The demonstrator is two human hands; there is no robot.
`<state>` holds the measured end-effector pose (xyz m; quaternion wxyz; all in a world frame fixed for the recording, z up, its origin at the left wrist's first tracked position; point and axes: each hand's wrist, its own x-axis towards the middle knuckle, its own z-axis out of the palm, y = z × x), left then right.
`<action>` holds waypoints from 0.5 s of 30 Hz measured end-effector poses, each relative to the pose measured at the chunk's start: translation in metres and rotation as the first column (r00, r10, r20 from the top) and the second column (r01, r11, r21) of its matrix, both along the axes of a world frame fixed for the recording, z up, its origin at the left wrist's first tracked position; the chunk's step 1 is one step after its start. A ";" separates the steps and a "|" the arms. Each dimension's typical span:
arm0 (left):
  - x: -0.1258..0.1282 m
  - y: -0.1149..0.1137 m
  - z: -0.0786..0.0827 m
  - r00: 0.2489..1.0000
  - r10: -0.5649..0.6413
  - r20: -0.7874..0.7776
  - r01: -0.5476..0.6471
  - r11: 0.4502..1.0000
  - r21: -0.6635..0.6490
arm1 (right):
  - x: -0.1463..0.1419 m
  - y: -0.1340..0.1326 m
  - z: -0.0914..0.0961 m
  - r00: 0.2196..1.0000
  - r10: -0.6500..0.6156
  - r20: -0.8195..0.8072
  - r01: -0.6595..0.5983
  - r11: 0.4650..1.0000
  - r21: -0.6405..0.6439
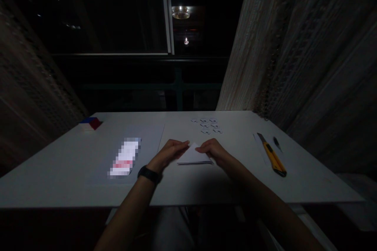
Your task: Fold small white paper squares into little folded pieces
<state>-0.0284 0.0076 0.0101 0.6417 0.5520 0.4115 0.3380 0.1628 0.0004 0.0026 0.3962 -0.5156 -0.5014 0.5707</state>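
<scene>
Between my two hands is a folded piece of white paper (194, 157), its top narrowing to a point and its straight edge facing me. My left hand (170, 152), with a dark band on the wrist, grips the paper's left side near the top. On the opposite side my right hand (214, 150) pinches it, thumb lying on the upper face. The fingers beneath the paper are hidden. Beyond my hands, several small white cut pieces with dark marks (205, 124) lie in loose rows.
A lit phone (126, 157) with a blurred screen lies at left on a pale sheet. Behind it sits a red, blue and white cube (90, 124). At right are a yellow box cutter (272, 156) and a small dark pointed object (277, 143). Curtains (244, 47) flank the white table (182, 194).
</scene>
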 end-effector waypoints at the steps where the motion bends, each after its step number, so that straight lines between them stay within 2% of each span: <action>1: 0.001 0.000 -0.002 1.000 -0.010 -0.030 0.012 0.999 0.043 | -0.002 -0.001 -0.001 0.999 0.029 0.022 -0.029 1.000 -0.007; 5: 0.007 -0.001 -0.008 0.995 0.022 -0.096 -0.004 0.983 0.182 | -0.005 -0.002 -0.002 0.993 0.094 0.077 -0.094 0.996 -0.004; 8: 0.010 -0.003 -0.005 0.991 0.043 -0.128 -0.015 0.977 0.213 | -0.004 -0.003 -0.001 0.990 0.114 0.082 -0.115 0.993 0.001; 15: 0.012 -0.005 -0.003 0.978 0.022 -0.205 0.040 0.955 0.293 | -0.004 -0.003 -0.003 0.981 0.171 0.089 -0.174 0.985 0.024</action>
